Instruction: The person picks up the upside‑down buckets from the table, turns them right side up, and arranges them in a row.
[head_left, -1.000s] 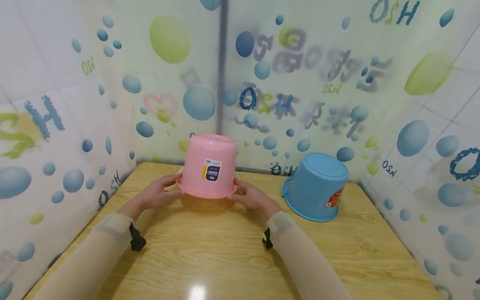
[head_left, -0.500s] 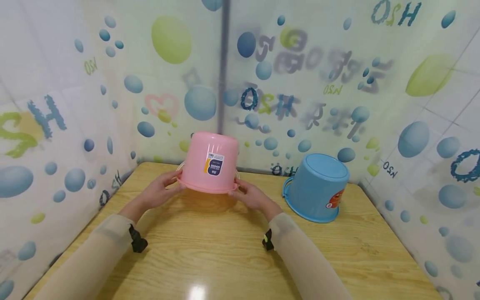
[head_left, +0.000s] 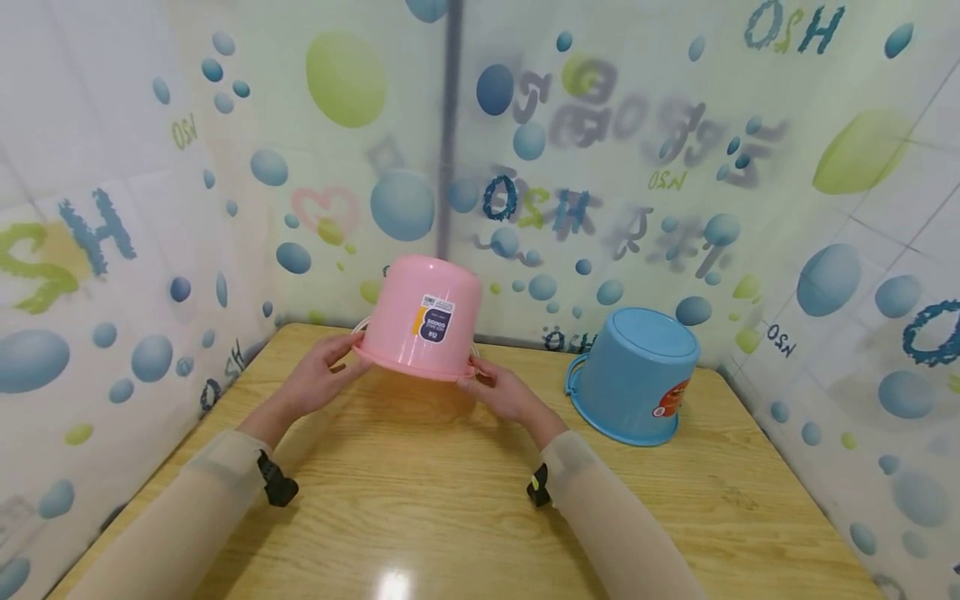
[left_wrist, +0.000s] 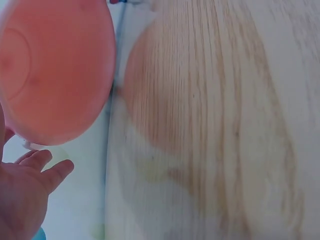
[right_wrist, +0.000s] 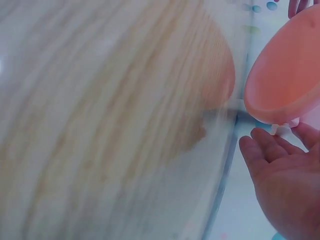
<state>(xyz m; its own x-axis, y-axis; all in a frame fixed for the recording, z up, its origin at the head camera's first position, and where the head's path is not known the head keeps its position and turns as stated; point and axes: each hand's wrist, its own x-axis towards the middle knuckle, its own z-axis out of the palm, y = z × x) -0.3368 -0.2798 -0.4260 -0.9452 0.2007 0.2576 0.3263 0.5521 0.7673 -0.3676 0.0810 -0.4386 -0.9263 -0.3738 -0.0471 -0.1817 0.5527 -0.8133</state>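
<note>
A pink bucket (head_left: pixel 422 321), upside down and tilted to the right, is raised off the table between my two hands. A label marks its front, and its open mouth shows in both wrist views. My left hand (head_left: pixel 318 377) holds the rim at the left side, and my right hand (head_left: pixel 512 392) holds it at the right side. Parts of the pale handle (head_left: pixel 361 327) show beside the rim. In the left wrist view the pink bucket (left_wrist: pixel 62 70) partly leaves the frame. Some fingertips are hidden behind the rim.
To the right, a blue bucket (head_left: pixel 637 375) stands upside down on the wooden table (head_left: pixel 450 508), its handle toward the pink one. Patterned curtains (head_left: pixel 405 204) with bubble prints surround the table at the back and sides.
The pink bucket has risen slightly and tilted further to the right, its label turning with it. Both hands keep their hold on the rim. The blue bucket has not moved.
</note>
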